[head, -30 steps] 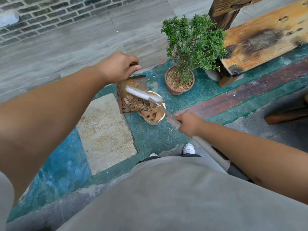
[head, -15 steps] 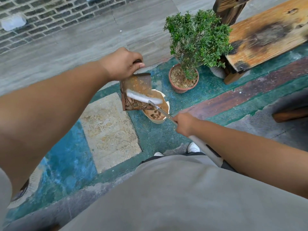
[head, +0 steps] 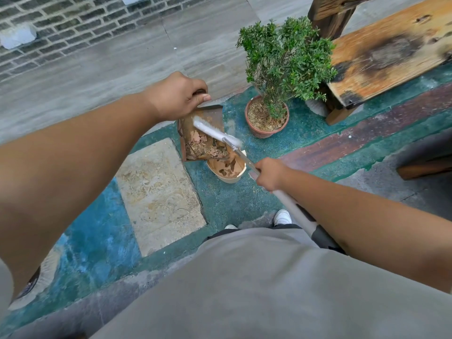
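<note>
My left hand (head: 177, 96) grips the dark handle of a rusty metal dustpan (head: 210, 116), tilted mouth-down over a cream bucket (head: 228, 178) on the green floor. Dry brown leaves (head: 205, 149) lie heaped at the dustpan's lower edge, and a few sit inside the bucket. My right hand (head: 270, 173) holds the long handle of a broom whose white bristle head (head: 216, 134) lies across the dustpan above the leaves. The handle's rear end runs back under my right forearm.
A small green shrub in a terracotta pot (head: 266, 118) stands just right of the dustpan. A weathered wooden bench (head: 386, 52) is at the upper right. A pale stone slab (head: 159, 194) is set in the floor at left. My white shoes (head: 282, 216) stand near the bucket.
The broom head has moved a little across the dustpan, leaves have slid toward its lower edge and the bucket. Both hands keep their grips; the view shifted slightly.
</note>
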The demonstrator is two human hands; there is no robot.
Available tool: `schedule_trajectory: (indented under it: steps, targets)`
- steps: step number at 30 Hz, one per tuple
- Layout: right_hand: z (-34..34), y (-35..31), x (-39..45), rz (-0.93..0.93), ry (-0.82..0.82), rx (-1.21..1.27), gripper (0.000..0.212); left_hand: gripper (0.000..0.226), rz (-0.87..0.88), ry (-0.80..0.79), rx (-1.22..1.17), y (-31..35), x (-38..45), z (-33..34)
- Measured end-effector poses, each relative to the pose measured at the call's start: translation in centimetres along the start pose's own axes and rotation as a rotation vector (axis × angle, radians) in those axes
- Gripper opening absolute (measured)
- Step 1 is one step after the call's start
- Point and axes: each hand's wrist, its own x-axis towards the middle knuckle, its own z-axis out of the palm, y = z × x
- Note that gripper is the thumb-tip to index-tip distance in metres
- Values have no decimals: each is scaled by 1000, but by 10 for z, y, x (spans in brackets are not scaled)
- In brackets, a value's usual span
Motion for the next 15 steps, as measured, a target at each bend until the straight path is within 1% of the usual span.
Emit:
schedule_trajectory:
  steps: [2,7,9,13,15]
  targets:
    - [10,1,-5,-12,-19,-30,10,30,12,1,-5,2,1,1]
    - [20,15,-24,-19,-73,-182,12,28,59,-42,30,5,-1,7]
    - [19,22,-32,-12,-85,-201,12,28,62,-34,26,3,-4,8]
    - [7,27,-40,-3,-37,-208,22,28,49,-5,5,1,-10,12]
    - [-3,23,-34,-14,-8,-216,23,27,38,-7,8,1,-12,14]
